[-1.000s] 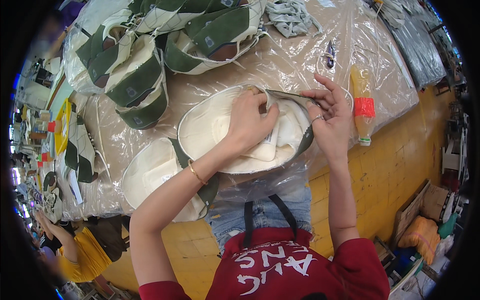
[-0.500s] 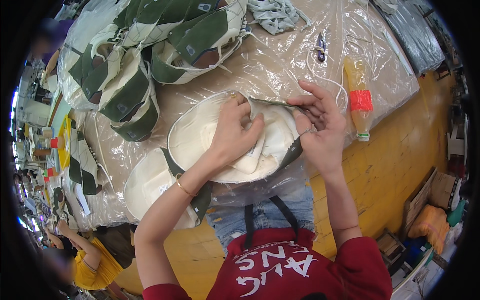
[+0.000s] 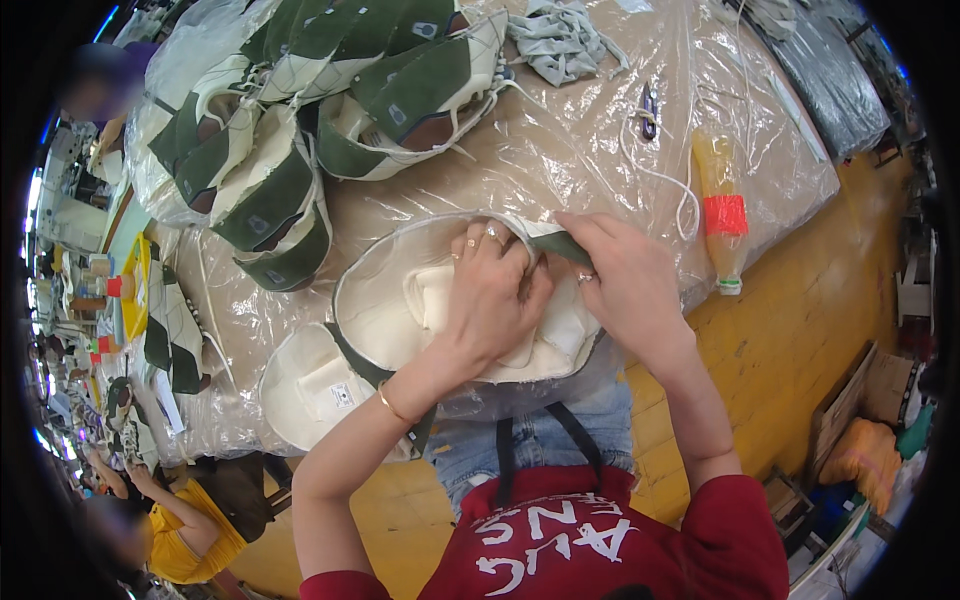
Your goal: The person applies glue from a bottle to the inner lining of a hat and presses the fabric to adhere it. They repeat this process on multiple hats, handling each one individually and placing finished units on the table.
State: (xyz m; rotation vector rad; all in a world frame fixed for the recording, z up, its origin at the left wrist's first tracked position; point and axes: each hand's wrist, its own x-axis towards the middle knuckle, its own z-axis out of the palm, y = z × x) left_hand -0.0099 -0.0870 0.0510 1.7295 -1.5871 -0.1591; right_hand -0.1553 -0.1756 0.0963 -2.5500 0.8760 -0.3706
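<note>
A cream-lined shoe upper (image 3: 378, 285) with dark green outer panels lies opened out in front of me, lining side up. My left hand (image 3: 497, 300) reaches over the lining, its fingers curled round the far edge. At the right end my right hand (image 3: 632, 285) pinches the rim, where a strip of green and white shows folded between thumb and fingers. Both hands cover part of that edge. Partly under this piece, to the near left, rests a second cream-lined upper (image 3: 300, 392) with a small white label.
Several green and white uppers (image 3: 400, 85) are heaped at the far left on the plastic-covered table (image 3: 480, 180). A grey rag (image 3: 562, 42), small thread snippers (image 3: 648, 112) on a cord and a bottle of yellow liquid (image 3: 720, 180) lie beyond. A person in yellow (image 3: 195, 530) works at left.
My right hand has moved in and closed on the rim, its fingers no longer raised. The left hand has shifted slightly right along the edge. The whole view has drifted a little downward.
</note>
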